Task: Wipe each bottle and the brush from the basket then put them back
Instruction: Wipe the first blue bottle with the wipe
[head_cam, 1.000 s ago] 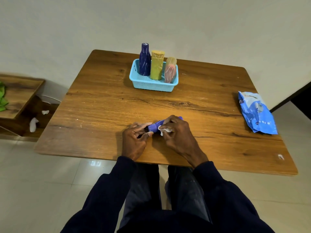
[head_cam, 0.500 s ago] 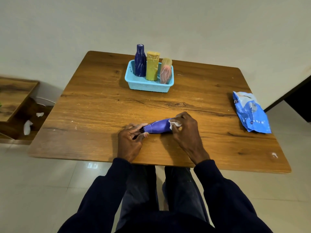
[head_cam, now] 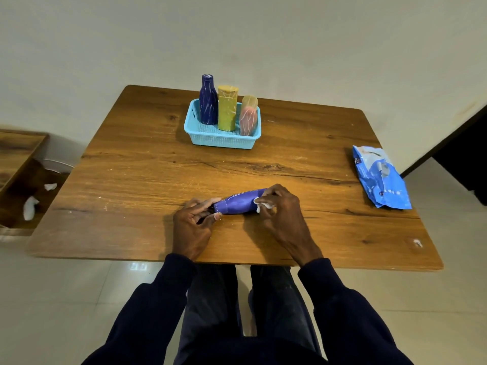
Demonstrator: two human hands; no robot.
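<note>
A purple bottle [head_cam: 241,204] lies on its side near the front of the wooden table [head_cam: 147,180]. My left hand [head_cam: 193,225] grips its dark cap end. My right hand [head_cam: 280,209] presses a small white wipe [head_cam: 263,206] against the bottle's far end. At the back of the table stands a light blue basket [head_cam: 208,138]. In it stand a dark blue bottle [head_cam: 207,100], a yellow bottle [head_cam: 227,108] and a pink one with a pale cap [head_cam: 248,115]. I see no brush.
A blue wipes packet [head_cam: 380,177] lies at the table's right edge. A low wooden shelf [head_cam: 15,154] with white scraps [head_cam: 30,206] under it stands on the left. The wall runs close behind the table.
My right hand has slid with the wipe along the purple bottle from near its cap towards its far end, so more of the bottle shows. My left hand has stayed on the cap end.
</note>
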